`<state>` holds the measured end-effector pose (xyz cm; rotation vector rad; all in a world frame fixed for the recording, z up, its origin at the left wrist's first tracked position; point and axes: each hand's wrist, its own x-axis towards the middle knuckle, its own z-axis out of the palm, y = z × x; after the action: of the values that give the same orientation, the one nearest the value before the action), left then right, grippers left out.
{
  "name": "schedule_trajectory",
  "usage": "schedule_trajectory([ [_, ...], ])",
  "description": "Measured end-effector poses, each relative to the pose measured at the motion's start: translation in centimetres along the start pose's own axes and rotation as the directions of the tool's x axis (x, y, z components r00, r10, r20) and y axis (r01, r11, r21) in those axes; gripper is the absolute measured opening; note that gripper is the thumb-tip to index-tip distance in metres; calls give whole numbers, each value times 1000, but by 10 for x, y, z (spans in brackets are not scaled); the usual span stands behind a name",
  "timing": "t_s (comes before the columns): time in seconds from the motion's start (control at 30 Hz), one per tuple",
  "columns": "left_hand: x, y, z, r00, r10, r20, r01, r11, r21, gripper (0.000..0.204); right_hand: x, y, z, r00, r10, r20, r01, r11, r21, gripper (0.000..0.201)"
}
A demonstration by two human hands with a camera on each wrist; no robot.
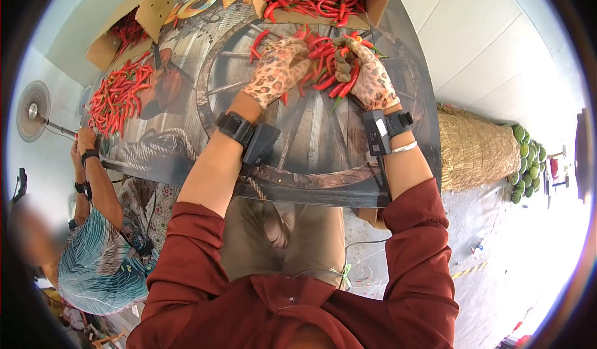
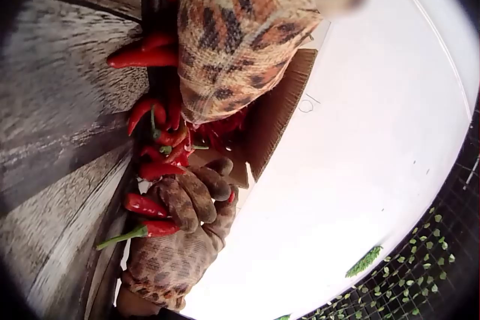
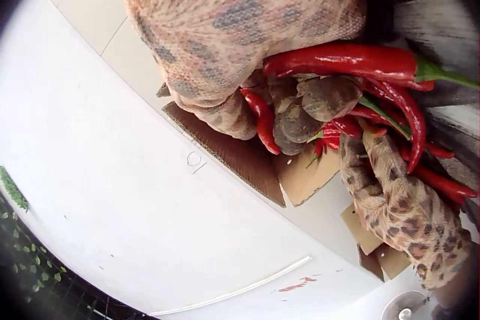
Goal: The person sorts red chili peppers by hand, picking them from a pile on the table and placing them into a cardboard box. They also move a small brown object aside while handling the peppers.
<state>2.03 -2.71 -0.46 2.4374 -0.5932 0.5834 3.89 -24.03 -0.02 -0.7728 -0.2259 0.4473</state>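
Observation:
Both hands wear leopard-print gloves with dark, soiled fingertips. In the head view the right hand (image 1: 367,75) curls its fingers round several red chilies (image 1: 346,86), some with green stems poking out. The left hand (image 1: 278,69) lies over the left side of the chili pile (image 1: 320,53), its fingertips largely hidden. In the right wrist view a long chili (image 3: 341,61) lies along the right hand (image 3: 247,35), whose fingers are curled; the left hand (image 3: 409,211) reaches in among chilies beside it. The left wrist view shows the right hand (image 2: 184,237) holding chilies.
A cardboard box of chilies (image 1: 367,20) stands just beyond the hands. Farther left are a second box (image 1: 149,13) and a spread heap of chilies (image 1: 118,97), with another person's hands (image 1: 86,140) at its near edge. The printed tabletop (image 1: 311,131) ends close to the torso.

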Motion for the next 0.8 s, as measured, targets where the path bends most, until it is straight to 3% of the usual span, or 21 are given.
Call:
schedule_trajectory([
  [0.07,1,2,-1,999,-49,22,49,998,-29,24,-1,-1,1,999,-1,45,0,1000,10,26],
  [0.3,0,0,0,1000,-5,-24,5,1000,-15,23,-1,0,3,993,6,118,-4,1000,-15,26],
  [0.33,1,0,1,1000,-10,-19,10,1000,-16,23,-2,-1,6,993,5,118,-4,1000,-15,26],
  [0.4,1,0,2,1000,-15,-13,15,1000,-18,23,-4,-1,13,1000,-7,-29,7,1000,-15,26],
  [0.8,1,-2,2,1000,-16,18,16,1000,8,30,3,2,-9,1000,17,23,-17,1000,0,24],
])
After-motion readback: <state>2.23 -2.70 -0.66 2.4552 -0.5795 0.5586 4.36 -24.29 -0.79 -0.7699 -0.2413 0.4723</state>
